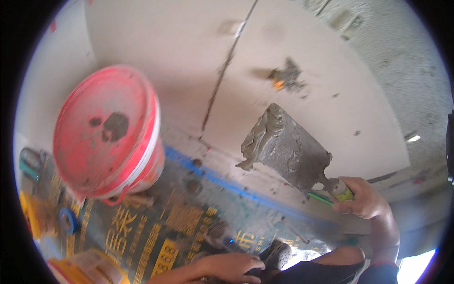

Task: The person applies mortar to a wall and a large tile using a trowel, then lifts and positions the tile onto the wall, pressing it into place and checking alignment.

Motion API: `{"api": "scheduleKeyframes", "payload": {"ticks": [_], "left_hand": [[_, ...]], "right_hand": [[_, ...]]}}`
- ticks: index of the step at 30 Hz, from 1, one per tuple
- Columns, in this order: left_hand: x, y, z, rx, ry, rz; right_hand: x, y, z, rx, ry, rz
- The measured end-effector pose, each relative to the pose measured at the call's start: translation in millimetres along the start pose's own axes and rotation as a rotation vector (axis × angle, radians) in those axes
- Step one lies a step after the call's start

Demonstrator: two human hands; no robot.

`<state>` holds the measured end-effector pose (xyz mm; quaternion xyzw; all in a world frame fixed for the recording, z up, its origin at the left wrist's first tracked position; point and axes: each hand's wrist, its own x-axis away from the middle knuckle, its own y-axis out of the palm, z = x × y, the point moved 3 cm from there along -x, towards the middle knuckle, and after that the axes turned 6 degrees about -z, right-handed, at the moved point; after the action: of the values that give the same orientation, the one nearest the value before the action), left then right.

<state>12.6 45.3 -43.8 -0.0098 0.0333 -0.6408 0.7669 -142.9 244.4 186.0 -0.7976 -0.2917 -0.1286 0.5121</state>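
My right hand point(362, 198) is closed around the handle of a putty knife point(299, 165), held up in front of the pale tiled wall. Thick wet grey mortar covers its broad blade and hangs over the far edge. A bit of yellow-green shows on the handle, with a thin green strip beside it. Low in the view, near my bent leg, my left hand point(231, 267) has its fingers loosely apart, and I see nothing in them. Beyond the blade, a smear of mortar point(289, 72) with a small orange piece point(278, 84) sits on the wall.
A red lidded bucket point(101, 135) with mortar spots stands at left. Below it are a yellow tub point(40, 215), a blue tape roll point(68, 221) and another yellow bucket point(90, 267). Printed dark green sheeting point(156, 227) covers the floor, with blue tape point(236, 190) along the wall. Rough concrete point(397, 57) shows at upper right.
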Motion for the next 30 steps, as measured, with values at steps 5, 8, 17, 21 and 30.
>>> {"api": "scheduleKeyframes", "payload": {"ticks": [5,8,17,21,30], "left_hand": [[12,23,-34,0.261,-0.091,-0.001],[38,66,-44,0.428,-0.319,0.12],[84,181,-39,0.697,-0.355,0.95],[87,310,-33,0.727,-0.57,2.425],[-227,595,-131,2.931,-2.209,2.031]], "right_hand": [[-18,36,0,-0.175,0.093,-0.498],[-76,87,-14,-0.119,-0.154,-0.882],[-98,229,-182,0.011,-0.442,-1.477],[-56,299,-267,-0.04,-0.702,-1.675],[195,417,-342,0.425,-0.89,-2.269]]}}
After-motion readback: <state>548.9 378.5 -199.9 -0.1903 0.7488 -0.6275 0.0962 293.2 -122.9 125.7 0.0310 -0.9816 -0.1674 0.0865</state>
